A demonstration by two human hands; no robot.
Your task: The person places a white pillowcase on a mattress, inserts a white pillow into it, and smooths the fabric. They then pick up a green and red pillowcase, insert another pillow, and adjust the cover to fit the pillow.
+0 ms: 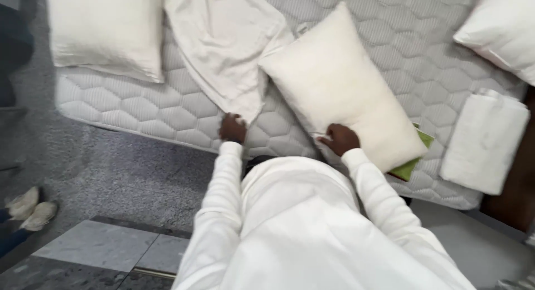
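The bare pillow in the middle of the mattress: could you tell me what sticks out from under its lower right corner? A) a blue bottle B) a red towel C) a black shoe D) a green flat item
D: a green flat item shows under the corner of the bare pillow, which the right hand touches.

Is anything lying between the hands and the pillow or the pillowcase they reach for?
Nothing visible does. The left hand already touches the corner of the pillowcase, and the right hand rests on the near end of the bare pillow on the mattress.
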